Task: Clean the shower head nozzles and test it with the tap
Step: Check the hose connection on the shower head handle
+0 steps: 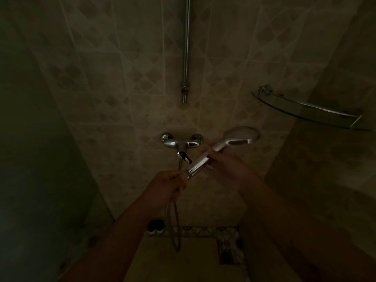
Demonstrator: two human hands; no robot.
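In the dim shower stall I hold a chrome shower head [240,135] out in front of the wall tap [179,143]. Its round face points up and to the right, and its handle slants down to the left. My right hand [225,169] grips the middle of the handle. My left hand [166,184] grips the hose [173,224] right at the handle's lower end. The hose loops down below my left hand. The tap's lever [184,156] sticks out just left of the handle. The nozzles are too dark to make out.
A vertical chrome riser rail [186,49] runs up the tiled wall above the tap. A glass corner shelf [309,110] is mounted on the right wall. A dark object [155,226] lies on the floor below, beside a patterned floor strip with a drain [224,255].
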